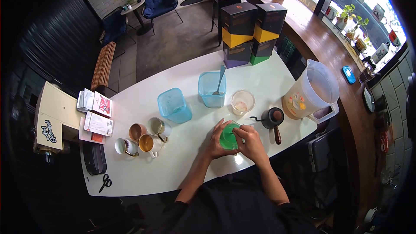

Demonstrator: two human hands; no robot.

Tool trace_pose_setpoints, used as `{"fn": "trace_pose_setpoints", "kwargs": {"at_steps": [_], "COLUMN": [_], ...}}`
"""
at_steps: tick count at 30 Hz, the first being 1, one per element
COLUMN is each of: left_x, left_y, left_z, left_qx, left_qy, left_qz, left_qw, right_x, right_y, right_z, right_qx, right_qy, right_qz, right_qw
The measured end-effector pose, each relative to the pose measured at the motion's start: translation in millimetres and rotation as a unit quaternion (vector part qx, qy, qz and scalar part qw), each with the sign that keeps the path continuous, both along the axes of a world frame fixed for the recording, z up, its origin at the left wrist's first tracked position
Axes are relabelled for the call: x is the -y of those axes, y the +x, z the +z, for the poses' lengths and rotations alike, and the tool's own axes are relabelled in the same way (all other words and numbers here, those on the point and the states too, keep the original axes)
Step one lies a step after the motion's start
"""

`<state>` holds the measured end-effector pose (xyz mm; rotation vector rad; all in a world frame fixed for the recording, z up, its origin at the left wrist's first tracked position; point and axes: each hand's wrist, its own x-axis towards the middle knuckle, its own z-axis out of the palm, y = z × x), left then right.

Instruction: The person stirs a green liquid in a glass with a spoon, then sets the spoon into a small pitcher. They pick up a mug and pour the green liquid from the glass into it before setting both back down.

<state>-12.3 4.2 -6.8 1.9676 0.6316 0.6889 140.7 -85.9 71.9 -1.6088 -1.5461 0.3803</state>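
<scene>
My left hand (215,144) is wrapped around the side of a green cup (228,136) near the front of the white table (186,164). Over the cup's rim, my right hand (252,145) is closed in a pinch; whatever it grips is too small to name. Just beyond the cup is a small clear plastic tub (242,102) with a little residue inside. To its left are two blue translucent containers, one (212,89) with a spoon (221,78) leaning in it, the other (174,105) without one. A small black pot (273,118) with a wooden handle sits right of my hands.
Several mugs (149,142) cluster at left, near scissors (105,183), a black case (94,158) and packets (99,122). A large plastic pitcher (310,93) stands at the right edge. Stacked dark boxes (238,19) rise at the back. A wooden counter (320,39) runs along the window.
</scene>
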Motion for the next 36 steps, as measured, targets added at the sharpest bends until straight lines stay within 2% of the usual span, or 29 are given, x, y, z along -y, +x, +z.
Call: {"fn": "trace_pose_setpoints", "kwargs": {"at_steps": [8, 12, 17, 29, 36], "left_x": [1, -1, -4, -8, -8], "left_y": [2, 3, 4, 8, 8], "left_z": [4, 3, -4, 5, 2], "left_qx": [0.0, -0.003, 0.01, -0.034, -0.042], "left_qy": [0.018, 0.007, 0.003, 0.032, 0.048], "left_qz": [-0.003, -0.004, -0.012, -0.035, -0.041], "left_qw": [1.0, 1.0, 1.0, 0.998, 0.997], "right_x": [-1, 3, 2, 0, 2], "right_y": [6, 8, 1, 8, 5], "right_z": [3, 8, 4, 0, -3], "right_qx": [0.073, 0.076, 0.019, 0.099, 0.048], "right_qy": [0.007, -0.004, -0.005, 0.021, 0.0], "right_qz": [-0.075, -0.069, -0.003, -0.067, -0.029], "right_qw": [0.994, 0.995, 1.0, 0.993, 0.998]}}
